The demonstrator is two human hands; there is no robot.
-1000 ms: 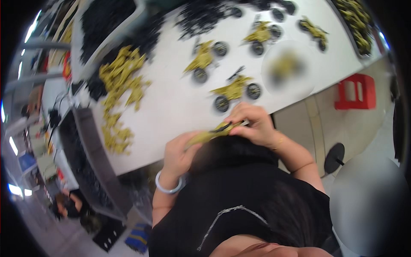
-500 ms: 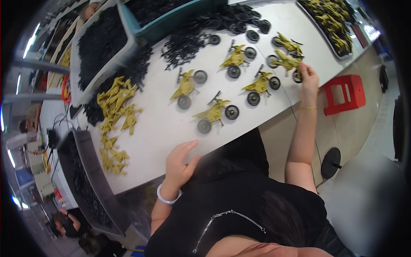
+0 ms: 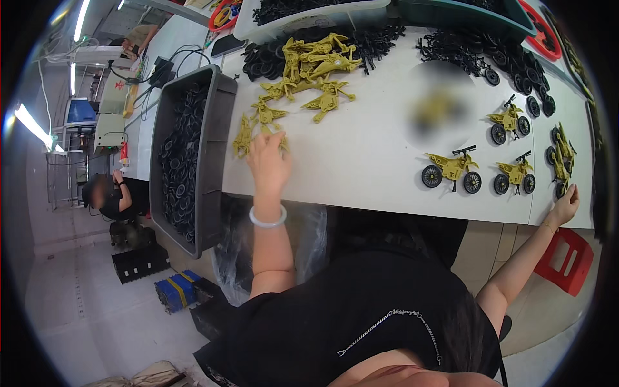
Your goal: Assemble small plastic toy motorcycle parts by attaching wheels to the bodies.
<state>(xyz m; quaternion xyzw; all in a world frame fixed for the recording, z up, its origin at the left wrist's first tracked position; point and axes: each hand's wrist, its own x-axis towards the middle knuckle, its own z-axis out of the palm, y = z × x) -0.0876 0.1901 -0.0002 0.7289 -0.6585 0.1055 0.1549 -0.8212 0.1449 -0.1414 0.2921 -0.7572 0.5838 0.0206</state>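
Note:
My left hand (image 3: 268, 164) reaches over the near end of a pile of yellow-green plastic toy motorcycle bodies (image 3: 320, 64). Its fingers are apart and bent down onto one small body (image 3: 282, 139), which they partly cover. At the far right my right hand (image 3: 566, 205) has its fingertips closed at the lower wheel of a yellow-green toy motorcycle (image 3: 563, 155). That motorcycle lies among others on the white table. Nearby stand toy motorcycles with black wheels and handlebars, one (image 3: 451, 169) in front and another (image 3: 514, 176) beside it.
A grey bin (image 3: 219, 109) of black wheels stands at the table's left end. Loose black wheels (image 3: 532, 106) and black small parts (image 3: 445, 50) lie at the back, before a teal bin (image 3: 525, 26). A red stool (image 3: 567, 261) is below the right edge. Another person (image 3: 122, 197) sits far left.
The view has swung left. My left hand has moved from the table's front edge to the pile of bodies. My right hand stays at the rightmost motorcycles.

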